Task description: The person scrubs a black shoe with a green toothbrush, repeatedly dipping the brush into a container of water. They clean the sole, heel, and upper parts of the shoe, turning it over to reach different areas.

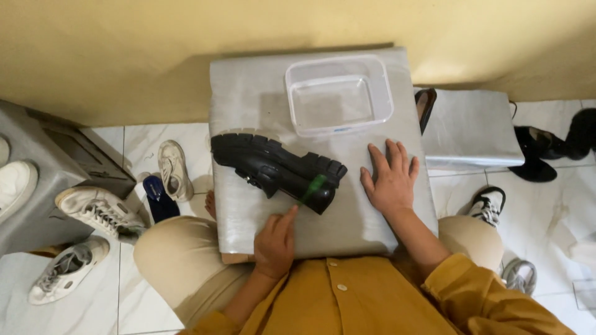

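So the left hand (274,243) has its fingers closed on a thin green brush-like tool (312,188), with the green end up against the toe of a chunky black leather shoe with a thick lugged sole (276,169). The tool's blurry, so I can't tell exactly what kind it is. The shoe lies on its side, sole facing the wall, toe pointing toward the person, on a grey plastic-wrapped table (248,93) that sits over the knees.

The right hand (391,180) is flat on the table just beside the shoe's toe end, fingers spread apart and holding nothing. It isn't touching the shoe.

Behind the shoe, closer to the yellow wall (124,43), there's a clear rectangular plastic container (339,93), just sitting on the table, apart from the shoe.

Person's wearing a mustard button shirt (347,298) and beige trousers (180,260). The white tiled floor (559,205) has shoes all over: worn white sneakers (96,211) on the left, a dark blue sandal (158,197) near them, black heeled shoes (546,149) off to the right, and a black-and-white sneaker (487,205) by the right knee.
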